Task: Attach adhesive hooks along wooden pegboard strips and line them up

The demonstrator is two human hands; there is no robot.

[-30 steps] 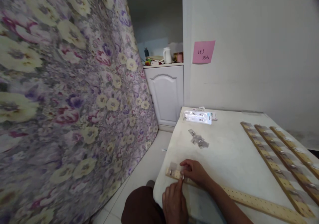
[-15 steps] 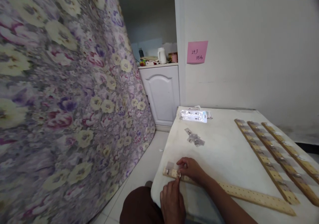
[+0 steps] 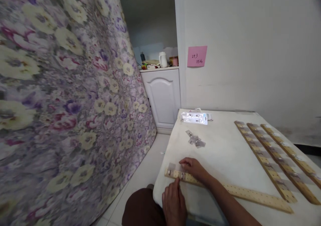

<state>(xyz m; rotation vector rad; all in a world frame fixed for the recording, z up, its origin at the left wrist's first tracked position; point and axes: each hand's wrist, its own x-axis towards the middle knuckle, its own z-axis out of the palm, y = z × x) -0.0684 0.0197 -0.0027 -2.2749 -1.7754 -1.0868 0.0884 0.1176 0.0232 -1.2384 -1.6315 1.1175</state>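
A pale wooden strip with rows of holes (image 3: 253, 195) lies slantwise along the table's near side. Two small metal pieces with clear plastic cards sit at its left end: one metal piece (image 3: 169, 172) at the tip, the other metal piece (image 3: 181, 176) by my fingers. My left hand (image 3: 175, 201) is at the strip's front edge, its index finger stretched to the wood just below the second piece. Across the strip's far edge, my right hand (image 3: 195, 169) has its index finger extended beside the second card; its lower fingers are partly hidden.
Several clear cards with metal pieces (image 3: 195, 140) lie in a pile farther back. Behind them is a clear blister pack (image 3: 193, 118). Three filled wooden strips (image 3: 271, 157) lie at the right. A floral curtain (image 3: 82, 119) hangs on the left, beside a white cabinet (image 3: 164, 97).
My right fingers have loosened from the second metal piece and shifted slightly back, leaving it visible on the strip. My left fingertip has drawn slightly down. The view has tilted a little.
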